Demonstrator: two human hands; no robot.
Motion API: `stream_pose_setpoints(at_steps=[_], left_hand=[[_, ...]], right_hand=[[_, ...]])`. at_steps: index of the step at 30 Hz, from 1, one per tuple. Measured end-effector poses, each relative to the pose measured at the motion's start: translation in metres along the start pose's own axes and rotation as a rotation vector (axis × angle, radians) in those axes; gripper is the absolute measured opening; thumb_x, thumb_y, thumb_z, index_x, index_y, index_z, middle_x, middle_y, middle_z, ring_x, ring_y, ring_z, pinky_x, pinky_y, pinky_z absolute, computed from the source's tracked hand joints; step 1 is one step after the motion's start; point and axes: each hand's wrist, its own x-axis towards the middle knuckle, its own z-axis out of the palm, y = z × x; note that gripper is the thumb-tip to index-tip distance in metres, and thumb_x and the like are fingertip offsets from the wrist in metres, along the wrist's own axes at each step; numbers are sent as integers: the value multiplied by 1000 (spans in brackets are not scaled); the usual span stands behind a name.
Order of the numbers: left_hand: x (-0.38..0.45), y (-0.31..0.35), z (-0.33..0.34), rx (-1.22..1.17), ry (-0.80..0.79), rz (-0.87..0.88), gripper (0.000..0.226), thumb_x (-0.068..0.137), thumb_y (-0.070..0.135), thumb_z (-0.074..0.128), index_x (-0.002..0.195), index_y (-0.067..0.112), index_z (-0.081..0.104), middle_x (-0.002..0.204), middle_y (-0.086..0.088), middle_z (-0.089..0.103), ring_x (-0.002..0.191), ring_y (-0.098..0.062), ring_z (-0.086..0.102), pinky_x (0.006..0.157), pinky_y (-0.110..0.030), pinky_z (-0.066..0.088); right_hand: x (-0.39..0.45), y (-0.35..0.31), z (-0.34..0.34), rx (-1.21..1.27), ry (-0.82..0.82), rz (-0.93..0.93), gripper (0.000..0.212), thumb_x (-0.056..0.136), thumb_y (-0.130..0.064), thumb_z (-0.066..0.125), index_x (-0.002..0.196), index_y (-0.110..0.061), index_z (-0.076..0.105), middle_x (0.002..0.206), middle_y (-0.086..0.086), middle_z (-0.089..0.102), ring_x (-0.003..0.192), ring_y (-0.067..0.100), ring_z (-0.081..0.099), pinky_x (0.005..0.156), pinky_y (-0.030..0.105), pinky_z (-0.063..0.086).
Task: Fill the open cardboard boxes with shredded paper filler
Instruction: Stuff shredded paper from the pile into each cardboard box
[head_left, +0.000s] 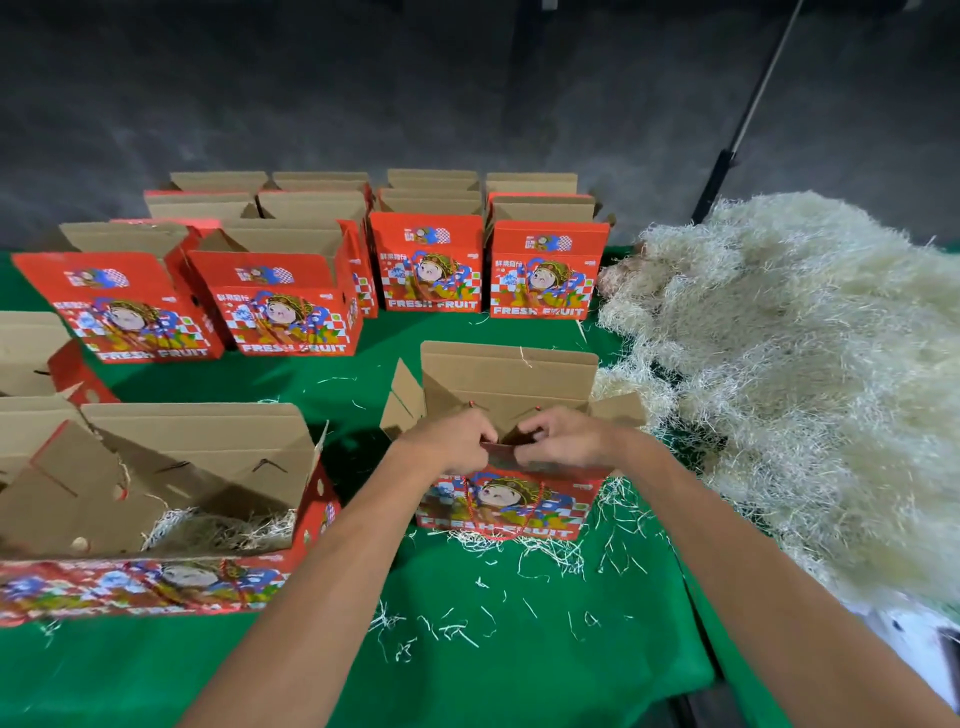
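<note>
Both hands, L (451, 439) & R (563, 437), grip pinching near flap edge of box (506, 501); filler pile (810, 374) touching R side.

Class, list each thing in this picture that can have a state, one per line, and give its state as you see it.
Left hand: pinching the near flap of the centre box.
Right hand: pinching the same flap.
Centre box: upright, top flaps open.
Near-left box: open, some filler inside.
Back rows of boxes: upright, flaps open.
Shredded paper pile: heaped loose on the right.
Green table cover: strewn with stray shreds.
</note>
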Motion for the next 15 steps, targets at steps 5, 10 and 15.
stream_pose_setpoints(at_steps=[5, 10, 15], left_hand=[[11, 3, 2, 232, 161, 23, 18, 77, 34, 68, 71, 18, 60, 74, 3, 63, 76, -24, 65, 73, -32, 54], [21, 2, 8, 287, 217, -28, 13, 75, 18, 62, 68, 20, 51, 77, -2, 61, 82, -27, 64, 70, -33, 44], [32, -3, 14, 292, 225, -25, 18, 75, 25, 70, 65, 22, 54, 61, 9, 51, 70, -21, 62, 70, -32, 49]], right_hand=[[41, -19, -25, 324, 215, -29, 18, 100, -19, 55, 111, -21, 69, 114, -2, 73, 106, 14, 69, 89, 29, 57], [69, -34, -66, 102, 674, -181, 29, 99, -10, 55, 120, -26, 65, 139, -2, 58, 102, 11, 65, 88, 21, 55], [69, -17, -106, 160, 919, -231, 48, 100, -11, 51, 145, -27, 45, 149, -4, 48, 104, 1, 59, 79, 14, 50]])
